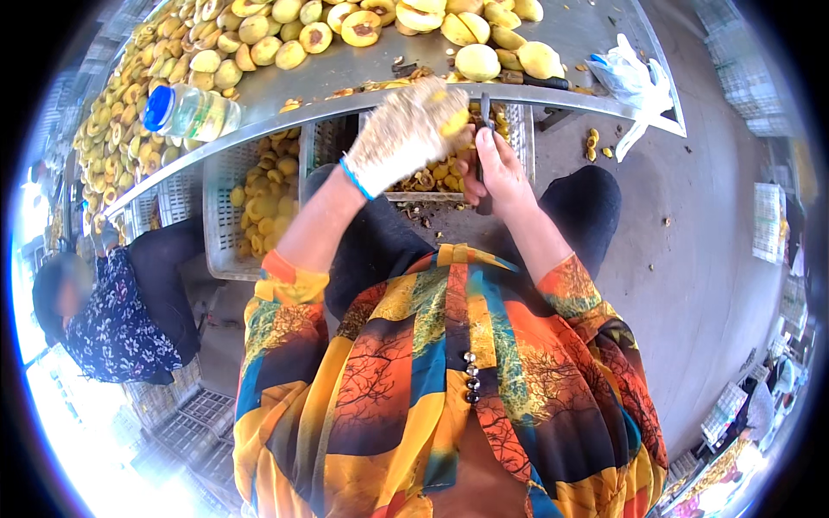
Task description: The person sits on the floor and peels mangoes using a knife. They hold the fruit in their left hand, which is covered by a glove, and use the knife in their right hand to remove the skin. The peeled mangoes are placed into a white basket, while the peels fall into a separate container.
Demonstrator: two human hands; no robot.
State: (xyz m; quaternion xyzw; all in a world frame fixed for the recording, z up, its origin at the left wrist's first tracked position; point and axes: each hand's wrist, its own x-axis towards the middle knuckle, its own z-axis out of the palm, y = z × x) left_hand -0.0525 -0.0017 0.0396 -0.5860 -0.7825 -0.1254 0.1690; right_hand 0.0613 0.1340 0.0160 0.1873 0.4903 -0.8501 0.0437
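My left hand (pixel 414 126) wears a soiled white work glove with a blue cuff and is blurred. Its fingers are closed on a piece of yellow peach (pixel 455 122). Bare and just to the right, my right hand (pixel 500 169) grips a narrow dark hand tool (pixel 485 107), tip pointing up toward the table; its exact kind is unclear. Both hands are at the metal table's front edge (pixel 583 100), above a crate (pixel 528 146) holding yellow peach pieces. Whole and cut peaches (pixel 361 28) cover much of the table, some halves showing brown hollows.
A blue-capped plastic bottle (pixel 194 113) lies among peaches. A second tool (pixel 547 82) and a plastic bag (pixel 631 81) lie at the right. Another crate (pixel 223 220) holds peach halves below. A co-worker (pixel 123 317) sits at left. Fruit scraps (pixel 592 144) dot the floor.
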